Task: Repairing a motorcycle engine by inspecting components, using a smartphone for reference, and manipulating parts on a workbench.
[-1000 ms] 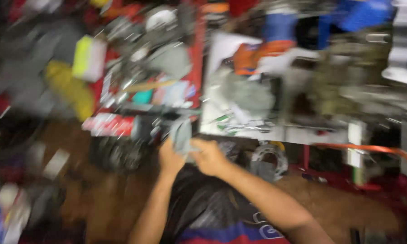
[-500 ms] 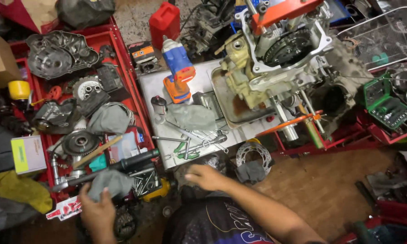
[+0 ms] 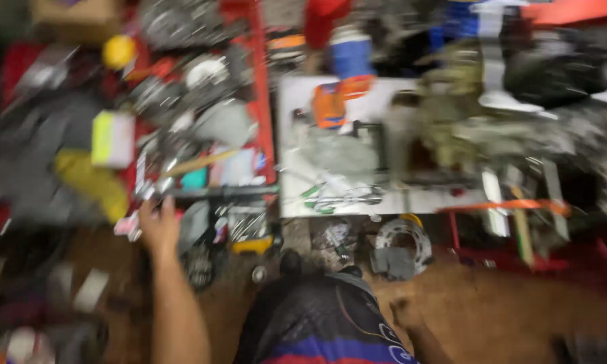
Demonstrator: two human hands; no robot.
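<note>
— Where is the left hand (image 3: 158, 226) just now?

— Reaching out over the front edge of the red tray (image 3: 263, 128), next to a grey rag (image 3: 194, 226) that lies by the tray's near corner; the frame is badly smeared, so I cannot tell whether the fingers are closed on anything or merely touching.

— And the right hand (image 3: 403, 315)?

— Low beside the dark shorts (image 3: 317, 323), a blur only; its grip cannot be told either.

— How would that rag handle?

— Soft and light, I judge (likely oily, among so many engine parts); it will bunch anywhere, so pinch a loose fold away from the metal bits (image 3: 246, 226) just beside it; nothing fragile in it.
</note>
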